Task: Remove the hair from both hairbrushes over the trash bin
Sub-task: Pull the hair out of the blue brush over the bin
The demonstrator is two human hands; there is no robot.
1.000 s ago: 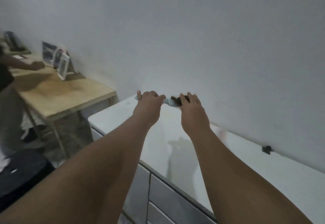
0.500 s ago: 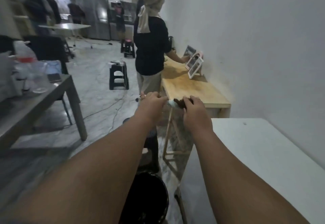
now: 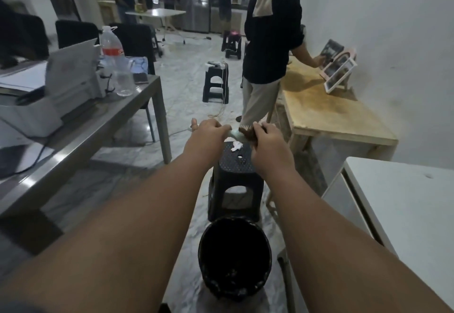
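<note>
Swung from the surface (image 3: 405,202) toward the trash bin (image 3: 200,253), left hand (image 3: 208,136) grips the hairbrush (image 3: 236,136), right hand (image 3: 267,145) pinches its hair (image 3: 247,131); removal seems barely begun.

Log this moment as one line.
left hand: grips pale hairbrush handle | right hand: pinches brown hair clump on brush head | round black trash bin: on floor, between forearms in view
</note>
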